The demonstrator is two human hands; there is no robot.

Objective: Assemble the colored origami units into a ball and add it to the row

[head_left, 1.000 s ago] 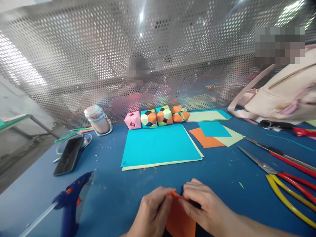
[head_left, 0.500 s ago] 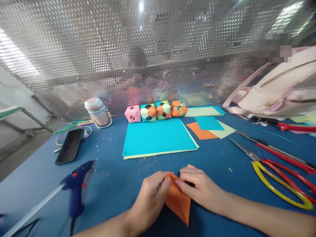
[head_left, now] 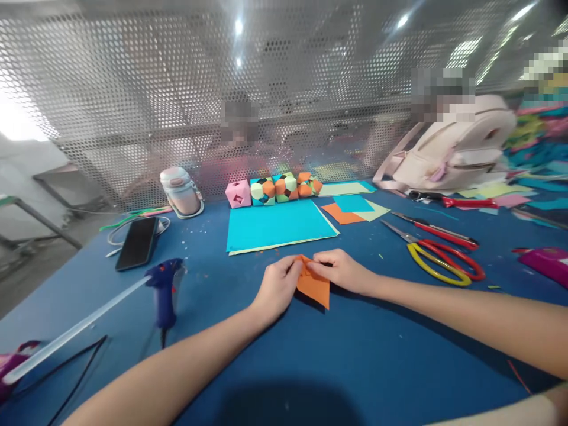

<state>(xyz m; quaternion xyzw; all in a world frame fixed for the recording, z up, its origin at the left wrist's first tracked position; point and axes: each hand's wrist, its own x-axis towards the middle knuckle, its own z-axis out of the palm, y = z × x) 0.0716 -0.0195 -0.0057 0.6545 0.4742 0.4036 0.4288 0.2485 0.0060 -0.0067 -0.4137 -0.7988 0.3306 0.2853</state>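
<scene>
A folded sheet of orange paper (head_left: 316,289) is held between both hands, its pointed lower corner hanging toward me. My left hand (head_left: 278,289) pinches its upper left edge between thumb and fingers. On the other side, my right hand (head_left: 341,270) grips the upper right edge with the thumb on top. Just beyond the hands lies a stack of blue sheets (head_left: 279,228) with pale green paper beneath. Behind that stack stands a row of folded paper pieces, among them a pink one (head_left: 238,194) and an orange-and-green one (head_left: 285,187).
Scissors (head_left: 437,260) and a red cutter (head_left: 444,231) lie right of small coloured squares (head_left: 354,204). At left are a blue glue gun (head_left: 165,293) with a long glue stick, a phone (head_left: 137,242) and a bottle (head_left: 181,192). A backpack (head_left: 452,148) leans against the mesh panel (head_left: 177,106).
The view has shifted, showing more of the near table and both forearms. Both hands still hold the orange paper, which now appears higher in the picture.
</scene>
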